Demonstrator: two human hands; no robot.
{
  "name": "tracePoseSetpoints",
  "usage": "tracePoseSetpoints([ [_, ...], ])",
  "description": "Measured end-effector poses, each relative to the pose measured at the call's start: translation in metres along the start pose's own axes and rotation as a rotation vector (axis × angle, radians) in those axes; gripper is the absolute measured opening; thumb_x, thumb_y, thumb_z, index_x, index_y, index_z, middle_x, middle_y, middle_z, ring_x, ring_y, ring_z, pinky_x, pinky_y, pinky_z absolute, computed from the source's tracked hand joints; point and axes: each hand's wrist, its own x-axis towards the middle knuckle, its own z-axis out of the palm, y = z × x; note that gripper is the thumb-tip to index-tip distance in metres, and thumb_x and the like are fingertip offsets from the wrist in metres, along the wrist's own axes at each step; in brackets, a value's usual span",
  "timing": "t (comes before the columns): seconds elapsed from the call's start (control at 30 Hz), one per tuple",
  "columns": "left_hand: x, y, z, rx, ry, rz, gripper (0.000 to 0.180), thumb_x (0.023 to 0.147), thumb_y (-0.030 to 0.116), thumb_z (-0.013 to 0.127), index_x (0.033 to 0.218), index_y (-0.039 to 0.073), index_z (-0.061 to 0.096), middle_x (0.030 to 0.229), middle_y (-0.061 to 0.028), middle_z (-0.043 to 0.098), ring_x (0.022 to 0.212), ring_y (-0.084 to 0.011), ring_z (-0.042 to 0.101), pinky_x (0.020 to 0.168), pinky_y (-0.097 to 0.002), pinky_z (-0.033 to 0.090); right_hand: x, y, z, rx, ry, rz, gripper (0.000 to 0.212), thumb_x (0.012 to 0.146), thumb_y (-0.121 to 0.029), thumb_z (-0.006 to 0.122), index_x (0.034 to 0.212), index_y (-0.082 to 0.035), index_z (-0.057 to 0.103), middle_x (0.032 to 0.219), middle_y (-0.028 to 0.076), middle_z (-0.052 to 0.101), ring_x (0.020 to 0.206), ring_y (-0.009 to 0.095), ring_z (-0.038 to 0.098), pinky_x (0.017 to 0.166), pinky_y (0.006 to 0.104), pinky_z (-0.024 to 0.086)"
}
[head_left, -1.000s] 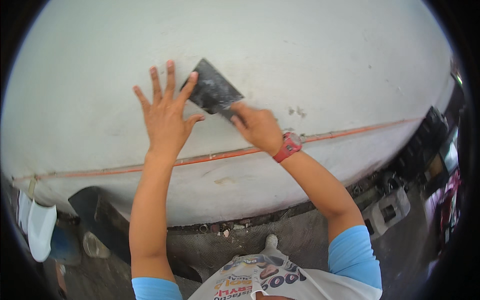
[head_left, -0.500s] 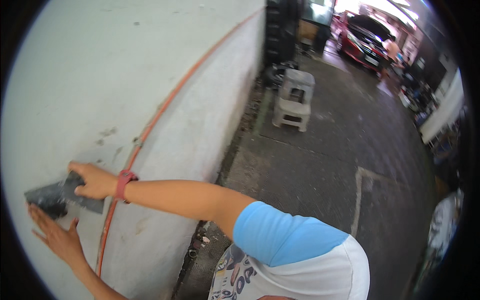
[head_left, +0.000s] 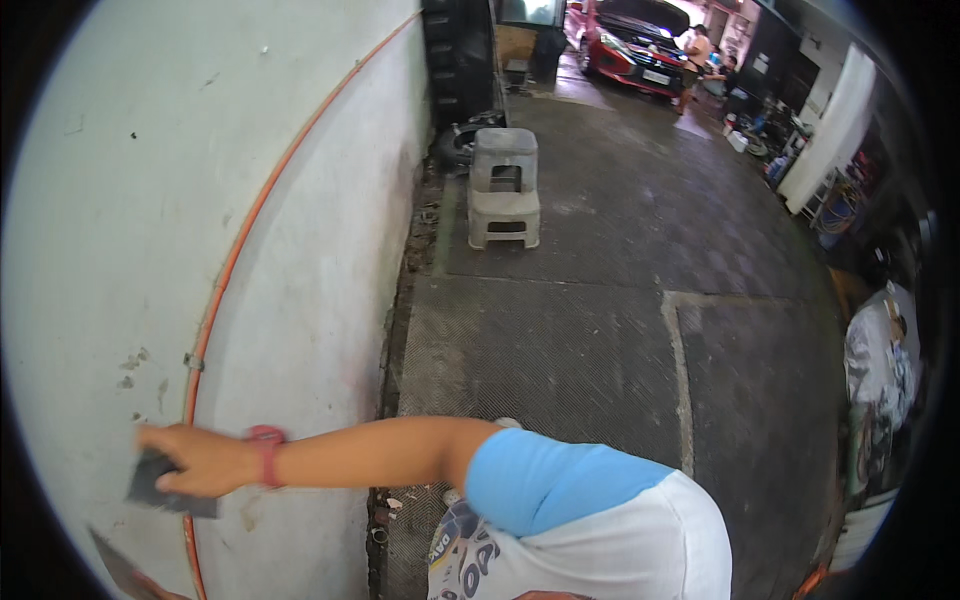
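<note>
My right hand (head_left: 205, 462) is closed around a dark putty knife (head_left: 165, 487), its blade close to the pale wall (head_left: 300, 290). A red band circles that wrist. At the lower left edge only a sliver of my left hand (head_left: 152, 588) shows, against a flat dark grey plate (head_left: 115, 560), which it appears to hold; its fingers are mostly hidden. An orange conduit (head_left: 237, 250) runs down the wall and passes behind my right hand. Small dark marks (head_left: 130, 370) spot the wall above that hand.
A grey plastic step stool (head_left: 505, 195) stands on the dark floor (head_left: 570, 340) near the wall. Farther back are a red car (head_left: 630, 62) with its hood up and a person (head_left: 695, 60) beside it. Wrapped items (head_left: 880, 350) and a white pillar (head_left: 830, 130) line the right side.
The view has swung to the right. My hands sit lower in it, the left mostly out of frame. The putty knife and the plate, overlapping before, are now apart.
</note>
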Motion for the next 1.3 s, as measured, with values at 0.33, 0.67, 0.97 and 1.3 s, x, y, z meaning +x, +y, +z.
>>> tracePoseSetpoints([
  [0.33,-0.236,0.280,0.080,-1.497,-0.239,-1.658,0.039,0.110,0.020,0.075,0.145,0.006,0.068,0.141,-0.0093,0.076,0.125,-0.0240,0.075,0.097,-0.0442,0.065,-0.393,0.068,-0.151,0.332,0.805,0.890,0.047,0.102,-0.006,0.082,0.141,-0.003,0.056,0.128,0.012,0.070,0.118,0.022,0.070,0.105,0.0395,0.059],
  [0.67,-0.220,0.396,0.093,-1.527,-0.330,-1.678,0.041,0.115,0.021,0.064,0.152,0.004,0.057,0.143,-0.0117,0.073,0.127,-0.0259,0.073,0.104,-0.0473,0.067,-0.319,0.005,-0.203,0.410,0.735,0.688,0.048,0.103,-0.006,0.083,0.143,-0.001,0.057,0.131,0.009,0.069,0.122,0.019,0.066,0.107,0.0376,0.056],
  [0.97,-0.139,0.347,0.043,-1.391,0.099,-1.484,0.058,0.115,0.012,0.063,0.168,0.013,0.039,0.159,-0.0114,0.062,0.144,-0.0254,0.064,0.115,-0.0500,0.064,-0.310,-0.006,-0.173,0.443,0.645,0.694,0.038,0.103,-0.008,0.083,0.137,-0.006,0.065,0.129,0.004,0.071,0.120,0.019,0.067,0.108,0.0380,0.055],
  [1.3,0.022,0.131,0.015,-1.057,0.463,-0.877,0.044,0.104,0.002,0.078,0.144,0.003,0.061,0.144,-0.0119,0.070,0.127,-0.0195,0.069,0.105,-0.0382,0.060,-0.261,0.039,-0.068,0.422,0.563,0.715,0.042,0.101,-0.006,0.083,0.136,-0.006,0.060,0.127,0.005,0.067,0.118,0.018,0.064,0.107,0.0370,0.053],
])
